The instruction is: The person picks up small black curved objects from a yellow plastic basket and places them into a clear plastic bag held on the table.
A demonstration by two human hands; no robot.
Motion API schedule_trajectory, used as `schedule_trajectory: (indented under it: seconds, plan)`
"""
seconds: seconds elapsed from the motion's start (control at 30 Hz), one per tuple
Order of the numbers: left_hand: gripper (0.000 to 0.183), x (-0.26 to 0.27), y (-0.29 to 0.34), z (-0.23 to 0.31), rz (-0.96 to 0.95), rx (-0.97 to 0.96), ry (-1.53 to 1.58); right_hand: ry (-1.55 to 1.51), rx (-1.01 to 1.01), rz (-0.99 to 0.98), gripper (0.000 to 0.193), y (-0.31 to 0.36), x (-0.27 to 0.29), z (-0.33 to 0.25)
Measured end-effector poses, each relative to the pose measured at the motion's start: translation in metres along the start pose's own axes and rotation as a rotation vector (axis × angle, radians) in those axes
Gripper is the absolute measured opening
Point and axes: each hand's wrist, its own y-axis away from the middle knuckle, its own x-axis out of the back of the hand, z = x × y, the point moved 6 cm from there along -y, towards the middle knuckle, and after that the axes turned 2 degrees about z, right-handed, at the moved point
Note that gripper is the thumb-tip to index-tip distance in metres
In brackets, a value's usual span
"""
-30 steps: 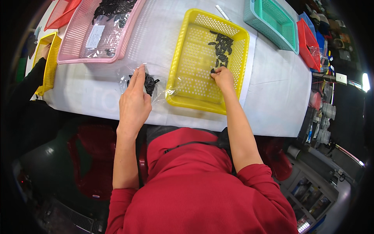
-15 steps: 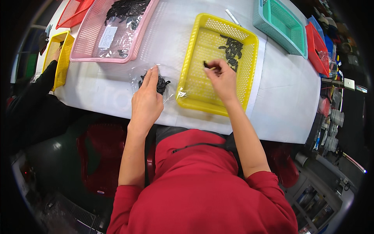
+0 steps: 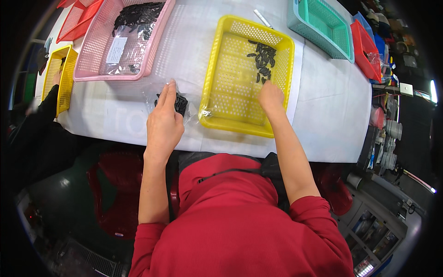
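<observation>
My left hand (image 3: 164,123) lies with straight fingers across a clear plastic bag (image 3: 190,111) on the table. Black, curved strip-like pieces (image 3: 181,105) show inside the bag, partly covered by the hand. To the right stands a yellow perforated basket (image 3: 210,76). Over its right half is my right hand (image 3: 271,98), fingers curled downward at the near end of a loose cluster of small black pieces (image 3: 264,57). The fingertips are mostly hidden, so what they pinch, if anything, does not show.
A pink basket (image 3: 146,64) with black pieces and labelled clear bags stands at the far left. Teal (image 3: 318,37) and red (image 3: 367,53) baskets are at the far right. A silver pen-like stick (image 3: 263,18) lies behind the yellow basket. Another person's dark sleeve (image 3: 46,108) reaches a smaller yellow basket (image 3: 67,87).
My right hand, which held a small black piece above the basket's middle, has moved right and down to the cluster. The left hand stays over the bag. The whole view has shifted slightly.
</observation>
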Motion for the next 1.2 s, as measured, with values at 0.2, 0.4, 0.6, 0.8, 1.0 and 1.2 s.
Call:
schedule_trajectory:
  seconds: [0.2,0.4,0.6,0.8,1.0,1.2]
  plan:
    - [0.067,0.001,0.000,-0.001,-0.039,0.045,0.025,0.088,-0.053,0.039,0.028,0.010,-0.038,0.002]
    - [0.067,0.001,0.001,-0.003,-0.018,0.014,0.004,0.008,-0.043,0.104,0.029,0.015,-0.027,0.005]
    - [0.067,0.001,0.002,-0.005,-0.017,0.010,-0.028,-0.482,-0.051,0.014,0.025,-0.022,-0.021,0.020]
    - [0.067,0.003,0.003,-0.003,-0.010,0.011,-0.021,-0.339,-0.162,0.039,0.037,-0.056,-0.030,0.017]
    - [0.066,0.005,0.003,-0.004,-0.024,0.091,0.033,-0.301,-0.237,0.014,0.040,-0.054,-0.021,0.013]
    - [0.067,0.004,0.002,0.001,-0.035,0.044,-0.037,-0.336,-0.269,0.034,0.035,-0.051,-0.026,0.015]
